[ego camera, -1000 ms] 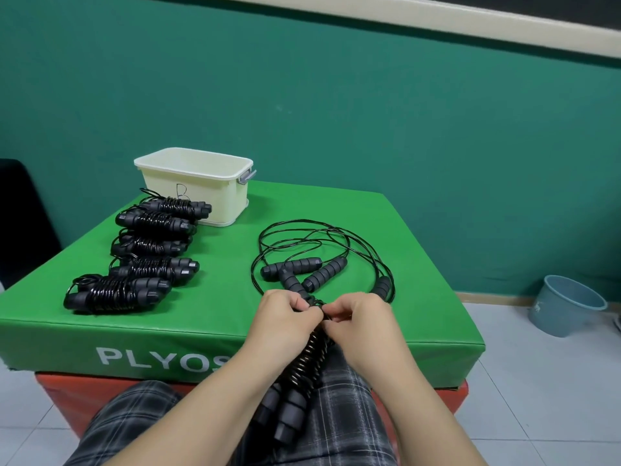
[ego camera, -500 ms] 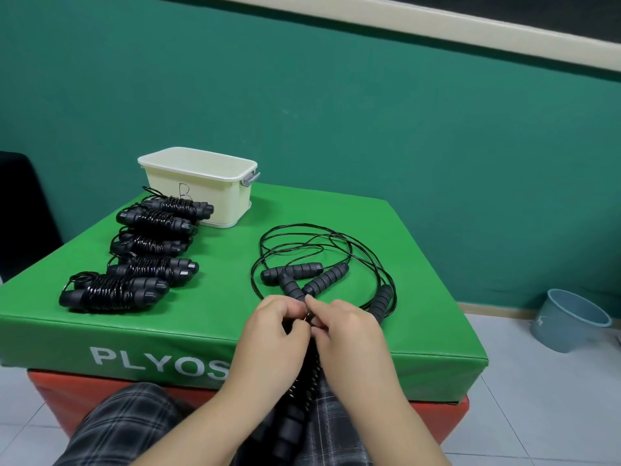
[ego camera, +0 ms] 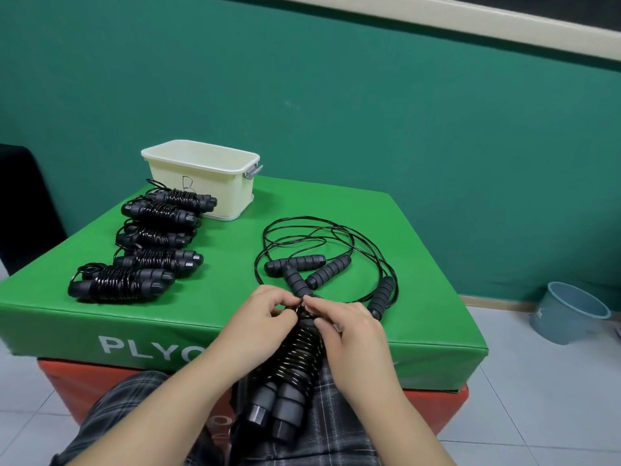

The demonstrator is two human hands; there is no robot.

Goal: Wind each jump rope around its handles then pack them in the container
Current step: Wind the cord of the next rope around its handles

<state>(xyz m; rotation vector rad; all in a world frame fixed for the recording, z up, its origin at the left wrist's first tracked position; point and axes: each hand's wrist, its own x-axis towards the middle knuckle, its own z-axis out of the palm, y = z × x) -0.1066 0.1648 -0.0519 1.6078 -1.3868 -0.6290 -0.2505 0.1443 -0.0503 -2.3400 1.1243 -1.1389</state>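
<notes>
- Your two hands meet at the far tip of the wound jump rope (ego camera: 295,361). Left hand (ego camera: 265,317) and right hand (ego camera: 346,324) each form a closed grip, fingertips pinching the cord end at that tip.
- The bundle's long axis runs from the grip back toward your lap. The two handle ends (ego camera: 272,415) lie nearest your body, side by side, below both wrists.
- Judged step: tucking the last bit of cord, so the winding on this rope looks nearly finished.
- The container (ego camera: 201,183) lies ahead of the grip and to its left, at the far corner of the surface (ego camera: 235,264). The left hand is the nearer one for carrying the bundle there.
- Five wound ropes (ego camera: 151,250) sit in a row left of the grip, between it and the container. None appears packed yet; the inside of the container cannot be seen.
- Loose ropes (ego camera: 322,260), four handles in tangled cord, lie just beyond the grip and slightly right. The nearest handle almost touches your fingertips; the right hand is nearer to them.
- Risk: letting go before the cord end is tucked may let the coils spring loose.
</notes>
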